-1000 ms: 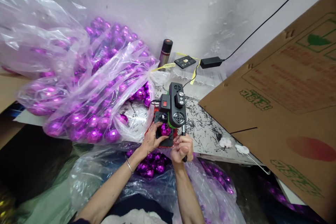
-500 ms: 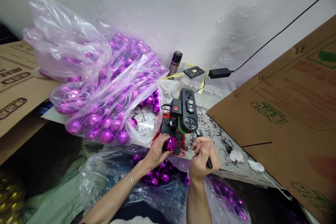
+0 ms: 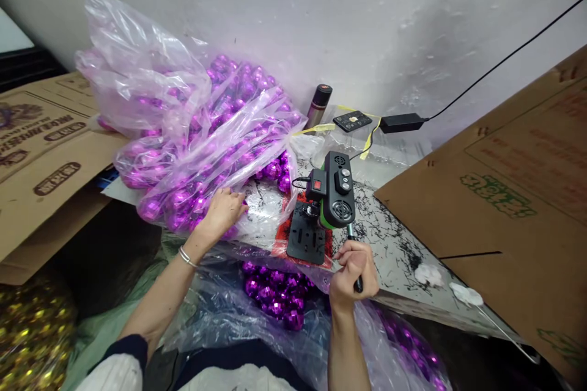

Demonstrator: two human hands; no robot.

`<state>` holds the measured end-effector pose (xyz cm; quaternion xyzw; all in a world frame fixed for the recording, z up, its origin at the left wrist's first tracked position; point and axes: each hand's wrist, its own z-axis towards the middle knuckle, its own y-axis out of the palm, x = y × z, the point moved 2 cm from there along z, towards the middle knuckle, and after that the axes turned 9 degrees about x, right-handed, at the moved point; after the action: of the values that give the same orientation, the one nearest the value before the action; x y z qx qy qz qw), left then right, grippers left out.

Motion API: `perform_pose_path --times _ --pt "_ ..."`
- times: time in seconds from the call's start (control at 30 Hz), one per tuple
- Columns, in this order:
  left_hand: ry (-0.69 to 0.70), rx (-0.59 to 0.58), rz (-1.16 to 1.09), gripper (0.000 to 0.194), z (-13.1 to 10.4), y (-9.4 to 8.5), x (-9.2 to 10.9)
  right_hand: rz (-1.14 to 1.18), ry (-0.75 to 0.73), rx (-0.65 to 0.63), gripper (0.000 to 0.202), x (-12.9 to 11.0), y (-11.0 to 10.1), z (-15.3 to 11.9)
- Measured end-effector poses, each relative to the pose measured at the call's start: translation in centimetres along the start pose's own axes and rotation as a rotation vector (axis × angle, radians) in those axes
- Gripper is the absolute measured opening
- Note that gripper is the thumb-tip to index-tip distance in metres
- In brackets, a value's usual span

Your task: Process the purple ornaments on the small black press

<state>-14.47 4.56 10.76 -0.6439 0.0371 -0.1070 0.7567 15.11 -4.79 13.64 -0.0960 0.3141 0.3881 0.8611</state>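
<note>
A clear plastic bag point(image 3: 151, 104) full of shiny purple balls point(image 3: 241, 82) lies on the left of the table. My left hand point(image 3: 224, 212) reaches to the bag's opening, its fingers bent over the balls there; what they hold, if anything, is hidden. My right hand point(image 3: 355, 272) is wrapped round the black-tipped lever point(image 3: 358, 284) of a black and green machine point(image 3: 339, 189). Below the machine's head, its slotted black base plate point(image 3: 306, 238) is bare and rests on a red patch point(image 3: 282, 235). More purple balls point(image 3: 275, 293) lie in clear plastic below the table edge.
Behind the machine are a bottle point(image 3: 318, 105), a black remote-like pad point(image 3: 352, 121) and a power adapter point(image 3: 402, 123) with a cable. Cardboard boxes point(image 3: 504, 195) flank both sides. Black shreds point(image 3: 380, 226) litter the table. Gold balls point(image 3: 34, 336) are at lower left.
My left hand has moved left from the base plate to the bag, and the purple ball it held there is gone from the plate. My right hand stays on the lever. The view has shifted slightly.
</note>
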Motion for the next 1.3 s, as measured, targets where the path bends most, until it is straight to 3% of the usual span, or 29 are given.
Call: perform_pose_path --times 0.1,0.23,0.33,0.43,0.57,0.63,0.73,0.83,0.93,1.13,1.3 --pt "0.055 -0.046 0.077 0.037 0.0 0.5 0.2 -0.007 0.003 0.005 0.044 0.1 -0.1 -0.2" --pt "0.068 0.065 -0.015 0.034 -0.2 1.7 0.3 0.006 -0.010 0.000 0.044 0.0 0.0 -0.2" --pt "0.016 0.223 -0.328 0.041 0.0 1.4 0.0 0.013 -0.028 0.004 0.044 0.0 0.0 -0.3" --pt "-0.153 0.361 -0.821 0.061 0.2 0.5 0.3 0.000 -0.006 0.005 0.044 0.0 0.0 -0.4" --pt "-0.417 0.230 -1.438 0.080 -0.1 1.2 2.5 0.001 -0.010 0.001 0.042 0.0 0.0 -0.5" --pt "-0.514 0.135 -1.646 0.085 -0.6 2.2 4.1 0.001 -0.029 -0.011 0.040 -0.1 0.0 -0.5" --pt "-0.554 0.017 -1.838 0.080 -1.4 3.7 6.5 -0.002 -0.038 -0.020 0.041 -0.3 0.0 -0.2" --pt "-0.549 -0.068 -1.867 0.069 -2.2 4.7 8.3 -0.002 -0.035 -0.021 0.044 -0.8 0.2 0.4" --pt "-0.523 -0.082 -1.811 0.070 -2.6 5.3 9.7 -0.014 -0.026 -0.016 0.044 -1.6 0.5 1.6" --pt "-0.330 0.074 -1.503 0.073 -2.8 7.9 12.7 -0.001 -0.008 -0.029 0.043 -2.6 0.9 3.6" --pt "-0.192 0.193 -1.209 0.062 -3.1 9.9 13.3 -0.023 -0.024 -0.074 0.040 -2.4 0.5 3.2"
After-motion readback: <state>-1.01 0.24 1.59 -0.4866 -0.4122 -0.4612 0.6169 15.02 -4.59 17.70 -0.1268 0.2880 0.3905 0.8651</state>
